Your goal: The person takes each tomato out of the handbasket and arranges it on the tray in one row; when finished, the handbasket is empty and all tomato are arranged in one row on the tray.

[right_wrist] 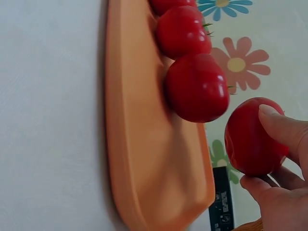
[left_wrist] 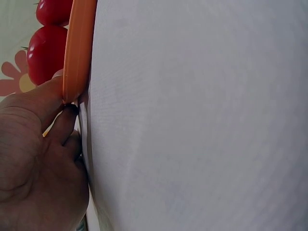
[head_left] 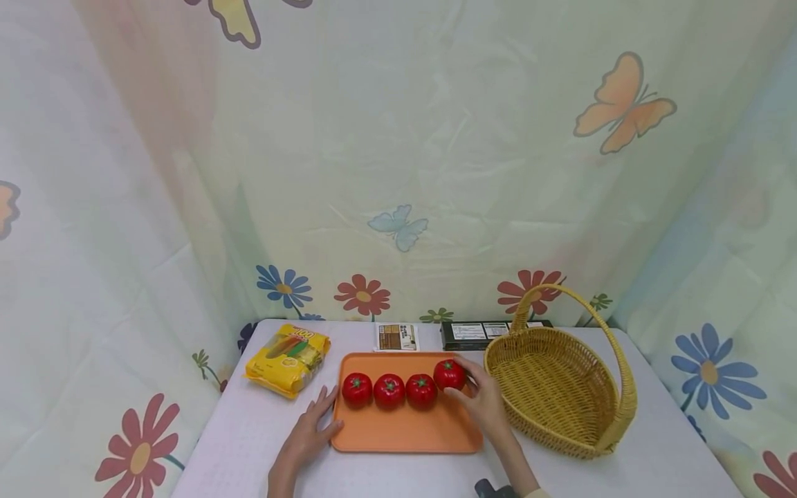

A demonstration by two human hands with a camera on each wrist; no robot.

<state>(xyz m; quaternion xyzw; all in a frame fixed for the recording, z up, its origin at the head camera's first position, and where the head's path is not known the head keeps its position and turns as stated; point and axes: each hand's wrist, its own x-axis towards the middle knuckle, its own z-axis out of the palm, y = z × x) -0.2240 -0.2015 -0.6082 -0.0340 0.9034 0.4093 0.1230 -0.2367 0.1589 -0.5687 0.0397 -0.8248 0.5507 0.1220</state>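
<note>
My right hand [head_left: 482,401] grips a red tomato [right_wrist: 255,137] between thumb and fingers, held above the right part of the orange tray [head_left: 407,437]. In the right wrist view, a gap shows between this tomato and the tray. Three more tomatoes, among them the leftmost one [head_left: 357,391], stand in a row on the tray with green stems up. At the tray's left edge, my left hand [head_left: 306,430] pinches the rim. Its thumb [left_wrist: 48,91] lies over the rim beside a tomato, and its other fingers are at the outer side, low by the tablecloth.
Right of the tray stands a wicker basket [head_left: 517,408] with a tall handle. A yellow snack bag [head_left: 289,360] lies at the left. Behind the tray are a small flat packet [head_left: 397,337] and a black box [head_left: 463,335]. A flowered curtain [head_left: 405,138] hangs behind the table.
</note>
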